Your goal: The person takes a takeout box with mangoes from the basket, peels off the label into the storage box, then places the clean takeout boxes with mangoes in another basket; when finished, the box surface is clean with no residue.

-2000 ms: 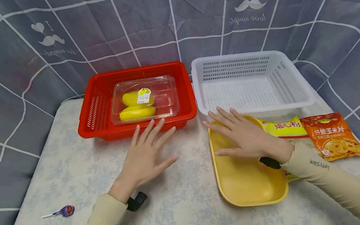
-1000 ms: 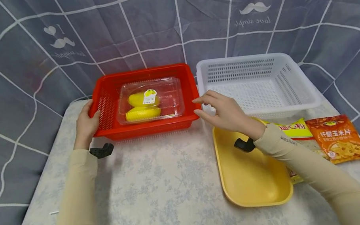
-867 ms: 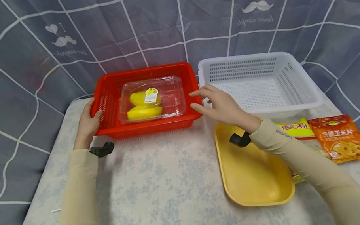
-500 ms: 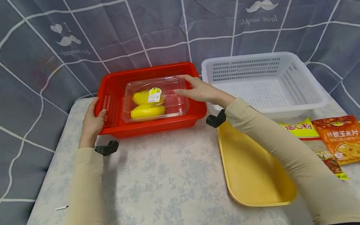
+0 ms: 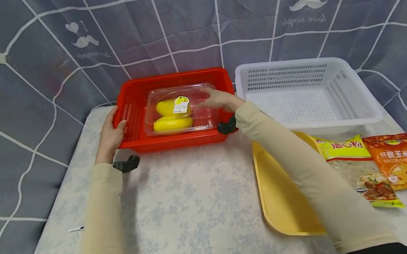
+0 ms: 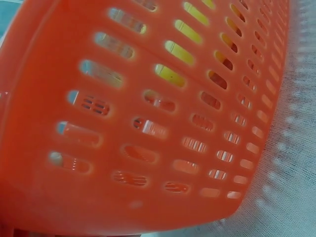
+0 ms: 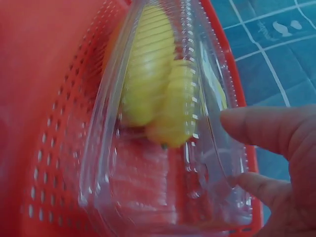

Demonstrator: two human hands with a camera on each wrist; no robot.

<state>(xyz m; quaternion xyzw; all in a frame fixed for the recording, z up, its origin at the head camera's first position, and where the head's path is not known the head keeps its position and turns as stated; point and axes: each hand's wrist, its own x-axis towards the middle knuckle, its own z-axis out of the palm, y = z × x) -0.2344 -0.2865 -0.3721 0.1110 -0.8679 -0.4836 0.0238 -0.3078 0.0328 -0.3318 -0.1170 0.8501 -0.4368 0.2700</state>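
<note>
My left hand (image 5: 110,134) grips the left rim of a red plastic basket (image 5: 173,142). In the left wrist view, the slotted wall of the basket (image 6: 163,148) fills most of the picture. Inside the basket lies a clear plastic box (image 5: 202,120) with two yellow mango-like fruits (image 5: 173,123) and a white label on its lid. My right hand (image 5: 221,99) reaches over the basket's right side, with its fingers spread at the right part of the lid. In the right wrist view, two digits of the right hand (image 7: 281,153) touch or nearly touch the clear box (image 7: 148,182).
A white basket (image 5: 294,106) stands right of the red one. Before it lies a yellow tray (image 5: 281,199), partly under my right forearm. Right of the tray are a yellow food packet (image 5: 358,172) and an orange snack bag (image 5: 403,162). A white stick (image 5: 76,229) shows beside my left sleeve.
My left hand has gone from above the table to the red basket's left rim. My right hand has moved from over the yellow tray, leftward and forward, to the clear box.
</note>
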